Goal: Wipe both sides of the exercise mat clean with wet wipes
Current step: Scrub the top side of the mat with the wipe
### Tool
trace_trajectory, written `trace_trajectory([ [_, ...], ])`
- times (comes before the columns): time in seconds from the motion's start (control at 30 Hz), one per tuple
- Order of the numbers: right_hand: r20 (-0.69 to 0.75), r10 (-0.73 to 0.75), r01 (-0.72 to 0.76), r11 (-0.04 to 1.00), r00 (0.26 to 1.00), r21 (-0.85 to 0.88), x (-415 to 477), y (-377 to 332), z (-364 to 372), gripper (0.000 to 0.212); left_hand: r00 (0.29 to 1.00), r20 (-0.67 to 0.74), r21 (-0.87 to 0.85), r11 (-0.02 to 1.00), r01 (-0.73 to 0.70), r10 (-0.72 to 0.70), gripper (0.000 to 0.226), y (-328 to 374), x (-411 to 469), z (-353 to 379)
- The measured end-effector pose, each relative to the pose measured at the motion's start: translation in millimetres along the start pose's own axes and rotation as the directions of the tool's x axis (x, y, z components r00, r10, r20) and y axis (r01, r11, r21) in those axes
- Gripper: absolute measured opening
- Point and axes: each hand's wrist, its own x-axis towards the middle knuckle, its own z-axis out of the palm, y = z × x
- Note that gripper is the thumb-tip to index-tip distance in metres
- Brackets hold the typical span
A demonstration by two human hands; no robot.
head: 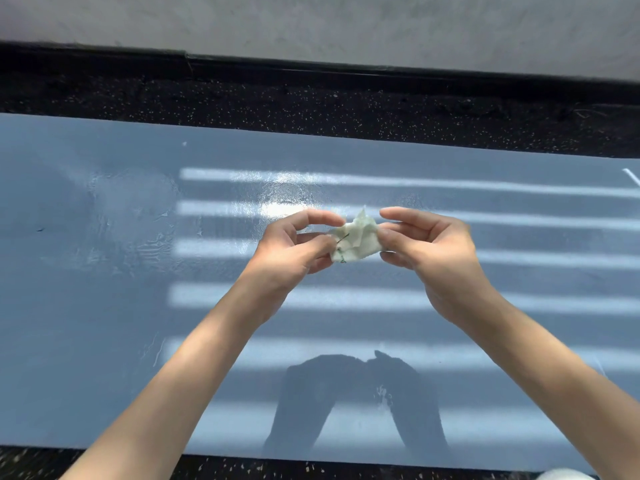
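Blue mat (104,341) (wet) — black floor (311,112), grey wall (311,26)

A black speckled floor (311,109) lies just below a grey wall (311,22), and a black baseboard (346,72) runs along the wall's foot.

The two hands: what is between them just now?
In the head view, a crumpled wet wipe lies between the left hand and right hand; both pinch it.
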Motion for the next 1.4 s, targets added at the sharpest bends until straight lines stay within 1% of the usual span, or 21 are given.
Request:
trace_trajectory([
  [0.07,-0.04,-0.024,0.023,0.999,0.999,-0.023,1,2,1,0.017,1.0,0.006,0.022,1.0,-0.001,0.001,0.028,-1,0,1],
  [0.13,-0.037,-0.03,0.028,0.997,0.999,-0.066,1,5,3,0.016,1.0,-0.003,0.063,0.998,-0.007,0.007,0.029,-3,0,2],
  [0.23,0.056,0.002,0.004,0.994,0.998,-0.112,0,6,4,0.013,1.0,-0.018,0.104,0.994,-0.019,0.021,0.026,-6,0,2],
  [0.33,0.147,0.004,0.019,0.988,0.989,-0.155,-1,5,3,0.023,0.999,-0.019,0.184,0.982,-0.042,0.047,0.016,-7,-1,-2],
  [0.4,0.147,-0.003,0.028,0.986,0.989,-0.166,0,5,3,0.024,0.998,-0.046,0.192,0.981,-0.034,0.044,0.021,-7,-2,-3],
  [0.47,0.121,-0.012,0.038,0.976,0.993,-0.214,1,5,3,0.015,0.997,-0.073,0.188,0.982,-0.011,0.025,0.029,-8,-1,-3],
  [0.57,0.101,-0.013,0.037,0.97,0.995,-0.239,3,6,4,0.008,0.998,-0.053,0.179,0.983,0.037,-0.028,0.036,-7,0,-4],
  [0.67,0.105,0.006,0.016,0.979,0.994,-0.205,1,6,7,0.009,0.996,0.024,0.123,0.989,0.081,-0.085,0.021,-2,0,-3],
  [0.73,0.099,0.035,-0.018,0.986,0.994,-0.167,2,7,8,0.01,0.992,0.031,0.088,0.989,0.115,-0.119,0.017,0,-1,-1],
  [0.8,0.132,0.099,-0.092,0.994,0.986,-0.062,2,7,9,0.006,0.989,0.013,0.018,0.989,0.147,-0.147,0.016,-1,1,1],
  [0.87,0.229,0.191,-0.217,0.972,0.954,0.092,2,8,10,0.033,0.984,-0.006,-0.077,0.981,0.177,-0.178,0.016,-1,2,4],
  [0.9,0.279,0.215,-0.252,0.962,0.936,0.106,1,9,11,0.044,0.982,-0.018,-0.097,0.978,0.183,-0.186,0.019,-2,2,6],
  [0.93,0.314,0.217,-0.251,0.965,0.924,0.073,0,9,11,0.046,0.982,-0.036,-0.095,0.979,0.182,-0.186,0.023,-3,2,8],
  [0.97,0.333,0.202,-0.219,0.976,0.921,0.014,-1,10,12,0.037,0.983,-0.055,-0.075,0.982,0.172,-0.176,0.026,-4,2,9],
  [1.03,0.295,0.164,-0.147,0.986,0.941,-0.082,-3,9,13,0.014,0.988,-0.087,0.009,0.991,0.131,-0.13,0.032,-7,2,8],
  [1.07,0.267,0.162,-0.142,0.986,0.95,-0.09,-2,9,13,0.01,0.99,-0.088,0.061,0.991,0.116,-0.11,0.039,-8,2,7],
  [1.13,0.249,0.193,-0.18,0.981,0.949,-0.074,0,8,11,0.011,0.994,-0.059,0.118,0.988,0.096,-0.09,0.05,-7,0,5],
  [1.17,0.253,0.213,-0.203,0.977,0.944,-0.062,1,7,11,0.01,0.995,-0.043,0.116,0.989,0.09,-0.085,0.05,-6,-1,4],
  [1.23,0.249,0.235,-0.232,0.972,0.94,-0.042,3,6,11,0.007,0.997,-0.029,0.126,0.989,0.076,-0.072,0.038,-4,-1,2],
  [1.33,0.236,0.22,-0.222,0.975,0.947,-0.016,4,4,9,0.008,0.998,-0.029,0.096,0.993,0.061,-0.058,0.025,-3,1,-1],
  [1.4,0.222,0.202,-0.209,0.978,0.954,0.008,5,4,9,0.007,0.998,-0.039,0.055,0.997,0.06,-0.057,0.023,-4,3,-2],
])
